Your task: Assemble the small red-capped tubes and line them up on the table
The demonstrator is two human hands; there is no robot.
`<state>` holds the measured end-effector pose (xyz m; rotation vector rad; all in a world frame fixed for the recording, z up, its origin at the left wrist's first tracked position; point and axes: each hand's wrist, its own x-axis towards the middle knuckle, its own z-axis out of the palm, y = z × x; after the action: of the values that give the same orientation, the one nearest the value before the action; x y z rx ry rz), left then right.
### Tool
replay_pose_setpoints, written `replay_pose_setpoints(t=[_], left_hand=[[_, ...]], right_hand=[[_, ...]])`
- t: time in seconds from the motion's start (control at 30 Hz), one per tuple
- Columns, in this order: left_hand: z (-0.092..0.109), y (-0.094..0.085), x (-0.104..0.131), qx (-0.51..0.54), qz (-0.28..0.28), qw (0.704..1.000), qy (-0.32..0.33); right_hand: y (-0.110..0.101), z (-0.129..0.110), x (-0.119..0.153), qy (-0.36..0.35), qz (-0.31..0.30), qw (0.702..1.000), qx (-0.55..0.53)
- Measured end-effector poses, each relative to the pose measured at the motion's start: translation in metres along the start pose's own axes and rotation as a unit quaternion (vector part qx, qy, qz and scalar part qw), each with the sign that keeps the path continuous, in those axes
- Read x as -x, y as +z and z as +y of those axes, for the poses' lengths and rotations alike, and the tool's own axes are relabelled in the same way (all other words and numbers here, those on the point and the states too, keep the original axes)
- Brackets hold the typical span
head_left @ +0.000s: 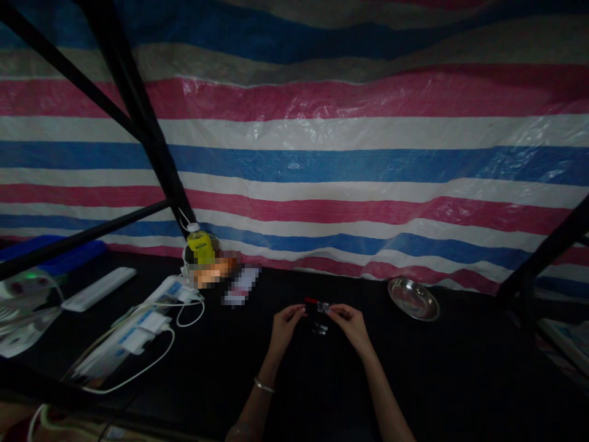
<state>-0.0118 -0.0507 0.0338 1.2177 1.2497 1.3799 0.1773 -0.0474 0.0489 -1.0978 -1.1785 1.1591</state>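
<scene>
On the table (464,368), the bottle (201,245) is placed behind the power strip (133,334), and the round dish (414,299) is set well to their right.

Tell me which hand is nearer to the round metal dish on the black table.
Right. The right hand is to the left of the metal dish, with table surface between them; the left hand is farther left, beyond the right hand.

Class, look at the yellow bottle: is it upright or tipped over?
Roughly upright. The yellow bottle has its white cap at the top, body below; its base is hidden.
</scene>
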Motion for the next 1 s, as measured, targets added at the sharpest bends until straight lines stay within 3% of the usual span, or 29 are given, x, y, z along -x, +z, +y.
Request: replay_pose_setpoints(t=[0.17,0.27,0.4,0.5,0.8,1.0], left_hand=[[0.004,-0.005,-0.007,-0.067,-0.041,0.997,0.006],[0.004,-0.006,-0.015,-0.131,-0.04,0.99,0.042],[0.0,-0.007,-0.023,-0.278,-0.004,0.955,0.107],[-0.005,-0.008,-0.024,-0.358,0.0,0.928,0.101],[-0.018,-0.011,-0.025,-0.393,-0.011,0.914,0.098],[-0.02,-0.011,-0.025,-0.407,-0.019,0.908,0.101]], right_hand=[[-0.001,0.006,0.001,-0.014,0.025,0.999,0.034],[-0.001,0.007,0.001,-0.035,0.046,0.996,0.066],[0.0,0.012,0.0,-0.058,0.065,0.991,0.098],[0.001,0.018,0.001,-0.066,0.065,0.987,0.132],[0.001,0.029,0.002,-0.076,0.064,0.982,0.162],[0.0,0.037,0.003,-0.1,0.052,0.956,0.272]])
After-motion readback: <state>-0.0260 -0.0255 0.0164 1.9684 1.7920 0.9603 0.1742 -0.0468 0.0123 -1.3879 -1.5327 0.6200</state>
